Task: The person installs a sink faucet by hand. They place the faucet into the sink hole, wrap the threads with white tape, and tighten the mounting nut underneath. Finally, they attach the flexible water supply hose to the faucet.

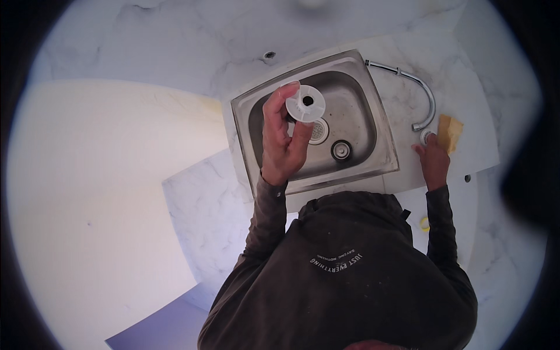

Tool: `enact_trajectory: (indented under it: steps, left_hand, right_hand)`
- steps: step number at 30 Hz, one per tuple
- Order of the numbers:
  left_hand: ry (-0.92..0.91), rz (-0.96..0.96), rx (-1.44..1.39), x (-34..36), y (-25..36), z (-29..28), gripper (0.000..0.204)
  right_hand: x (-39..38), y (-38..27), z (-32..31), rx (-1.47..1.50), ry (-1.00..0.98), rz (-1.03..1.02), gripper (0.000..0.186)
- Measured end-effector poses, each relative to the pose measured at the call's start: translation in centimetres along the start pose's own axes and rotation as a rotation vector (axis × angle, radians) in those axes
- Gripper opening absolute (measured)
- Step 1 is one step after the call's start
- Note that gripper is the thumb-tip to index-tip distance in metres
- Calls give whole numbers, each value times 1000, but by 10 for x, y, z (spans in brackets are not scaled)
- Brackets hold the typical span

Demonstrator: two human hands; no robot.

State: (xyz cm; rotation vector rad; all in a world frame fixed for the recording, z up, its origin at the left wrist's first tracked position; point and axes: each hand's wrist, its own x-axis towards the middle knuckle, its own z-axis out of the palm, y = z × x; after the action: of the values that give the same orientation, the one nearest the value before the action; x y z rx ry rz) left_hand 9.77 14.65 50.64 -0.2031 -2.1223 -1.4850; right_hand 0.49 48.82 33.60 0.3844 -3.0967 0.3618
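Hands well apart. Clamped between thumb and fingers of the left hand (283, 146), raised over the basin of the metal sink (384, 154): a white flanged fitting (315, 109), round, with a dark hole at the centre. Far side of the fitting turned out of view; part of the rim covered by the fingers. At the right hand (436, 165), on the tabletop (399, 105) to the right of the sink: a small white round piece (425, 137), partly covered by the fingers. Cannot tell whether gripped or merely touched. Just beside the same hand: a tan piece (451, 131), material hard to make out. Also near the right hand: the free end of a curved chrome spout (430, 96); fixing at the opposite end, by the far right sink corner, too small to make out. Inside the basin: a pale round drain (319, 133), partly hidden behind the fitting and thumb, and, nearer the right-hand wall, a black-rimmed metal strainer (341, 150). Beside the right sleeve (441, 224), partly masked: a yellow ring (424, 224).
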Motion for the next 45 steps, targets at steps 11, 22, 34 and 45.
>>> enact_trajectory:
  steps: [11,22,34,45]
  left_hand:
    - [-45,111,108,-5,7,-6,51]
    - [-47,298,374,6,17,5,54]
    - [-21,130,210,-8,12,19,54]
    - [-132,104,181,-2,20,22,56]
  right_hand:
    - [30,-34,-52,150,95,67,25]
    - [35,-192,-156,986,461,-889,43]
    - [30,-187,-117,839,806,-945,47]
    - [34,-175,-134,861,697,-950,35]
